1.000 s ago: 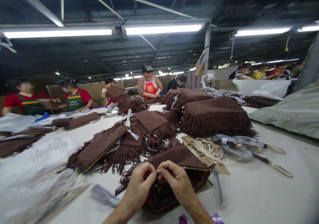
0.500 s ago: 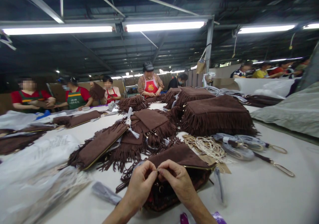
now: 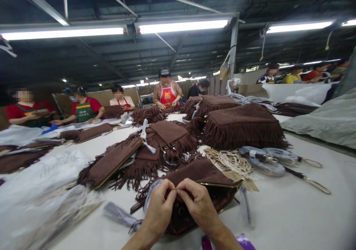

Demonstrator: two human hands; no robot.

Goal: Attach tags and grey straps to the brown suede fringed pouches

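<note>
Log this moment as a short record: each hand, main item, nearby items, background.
Left grip: thumb and finger pinched, close against the right's
Right grip: likewise pinched; anything held is too small to tell
Main item: brown bag, mouth open, gold-coloured zipper edge
Nearby: white cords, plastic-wrapped strap, fringed bags
Background: person in red apron

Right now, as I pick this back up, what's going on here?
The left hand and right hand meet, fingertips pinched, over an open brown bag; anything between them is too small to make out. Fringed bags and white cords lie beyond it on the table. Several co-workers are across from it.
</note>
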